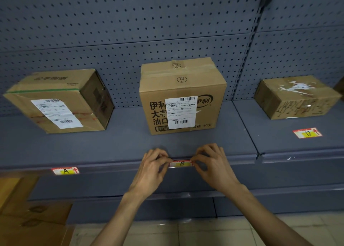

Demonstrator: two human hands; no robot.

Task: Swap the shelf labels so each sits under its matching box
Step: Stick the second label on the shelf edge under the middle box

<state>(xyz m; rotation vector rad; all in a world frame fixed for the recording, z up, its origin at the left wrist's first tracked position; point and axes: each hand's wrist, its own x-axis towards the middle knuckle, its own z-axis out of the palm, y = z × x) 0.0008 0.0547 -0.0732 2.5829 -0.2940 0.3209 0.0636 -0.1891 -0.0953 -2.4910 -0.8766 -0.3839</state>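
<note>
Three cardboard boxes stand on a grey shelf: a left box (57, 100), a taller middle box (181, 97) and a right box (296, 97). A label marked B (182, 163) sits on the shelf's front rail below the middle box. My left hand (154, 168) pinches its left end and my right hand (214, 164) pinches its right end. A label marked A (65, 170) is on the rail below the left box. A label marked D (307, 133) lies flat on the shelf surface in front of the right box.
A grey pegboard wall (130, 32) backs the shelf. A slotted upright (247, 59) splits the shelf into two bays. More cardboard boxes (31, 218) sit low at the left, on a tiled floor (186, 232).
</note>
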